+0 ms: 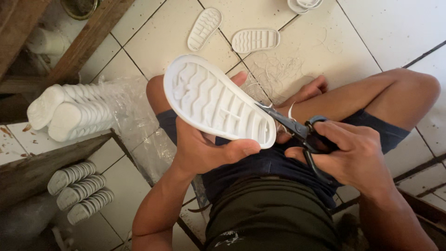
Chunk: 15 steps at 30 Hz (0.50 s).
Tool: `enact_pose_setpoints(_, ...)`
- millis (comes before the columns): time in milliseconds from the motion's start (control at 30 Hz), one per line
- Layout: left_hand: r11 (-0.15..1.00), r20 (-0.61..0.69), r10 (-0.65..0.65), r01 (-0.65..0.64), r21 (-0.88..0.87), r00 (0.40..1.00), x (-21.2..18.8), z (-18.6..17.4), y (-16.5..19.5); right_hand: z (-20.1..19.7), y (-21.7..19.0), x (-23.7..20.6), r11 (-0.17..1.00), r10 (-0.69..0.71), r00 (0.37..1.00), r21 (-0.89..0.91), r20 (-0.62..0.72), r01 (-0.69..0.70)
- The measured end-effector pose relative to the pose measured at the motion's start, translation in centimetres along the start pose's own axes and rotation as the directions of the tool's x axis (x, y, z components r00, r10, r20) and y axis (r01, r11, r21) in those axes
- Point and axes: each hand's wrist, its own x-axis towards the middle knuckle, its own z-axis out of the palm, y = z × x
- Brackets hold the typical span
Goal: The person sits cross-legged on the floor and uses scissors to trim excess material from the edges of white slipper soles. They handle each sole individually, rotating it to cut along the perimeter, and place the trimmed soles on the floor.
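The left hand (204, 148) holds a white shoe sole (218, 101) with its bumpy side up. The thumb lies along the sole's near edge and the fingers wrap behind it. The right hand (348, 155) is closed around the handles of black scissors (297, 132). The blades point at the sole's heel end and touch its edge, right beside the left thumb.

Beyond the left fingers, a clear plastic bag (125, 104) lies on the tiled floor (371, 32) with rows of white soles (69, 111) at its mouth. More stacked soles (79, 190) sit below them. Two loose soles (232, 35) lie on the tiles past the held sole, near thin white trimmings (278, 69).
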Motion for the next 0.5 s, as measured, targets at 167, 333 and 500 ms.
enact_pose_setpoints(167, 0.991, 0.065, 0.049, -0.057, 0.124, 0.997, 0.5, 0.4, 0.4, 0.2, -0.6, 0.1, 0.998, 0.028, 0.999, 0.058, -0.017, -0.027)
enact_pose_setpoints(333, 0.908, 0.193, -0.025, -0.059, 0.416, 0.981, 1.0, 1.1, 1.8, -0.2, -1.6, 0.7, 0.996, 0.041, 0.999, 0.083, -0.019, -0.039)
enact_pose_setpoints(500, 0.927, 0.250, -0.145, 0.043, 0.373, 0.957, 1.3, 1.1, 2.7, -0.5, -2.6, 1.3, 0.995, 0.053, 0.998, 0.086, -0.020, -0.051)
